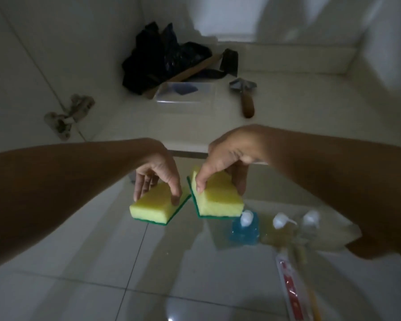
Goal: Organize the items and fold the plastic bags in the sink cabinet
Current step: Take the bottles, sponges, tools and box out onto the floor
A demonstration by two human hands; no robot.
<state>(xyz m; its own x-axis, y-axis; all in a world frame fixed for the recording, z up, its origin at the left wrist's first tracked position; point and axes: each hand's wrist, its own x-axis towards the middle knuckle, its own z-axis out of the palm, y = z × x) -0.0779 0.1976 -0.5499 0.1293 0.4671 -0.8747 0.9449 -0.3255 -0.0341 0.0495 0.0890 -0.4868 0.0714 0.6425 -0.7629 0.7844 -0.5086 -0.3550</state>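
Note:
My left hand [159,176] grips one yellow sponge with a green scrub base [154,206] from above. My right hand [227,161] pinches a second yellow-and-green sponge [218,198], tilted, just to the right of the first; their green edges nearly touch. Both sponges hang above the tiled floor in front of the open cabinet. At the back of the cabinet floor lies a heap of crumpled black plastic bags [162,59].
Inside the cabinet are a clear plastic box [183,93], a brown strip of cardboard [195,68] and a wooden-handled metal tool [244,93]. A dirty rag [67,114] lies at the left. On the floor stand a blue pump bottle [244,228], two other pump bottles [285,225] and a red-white tube [289,290].

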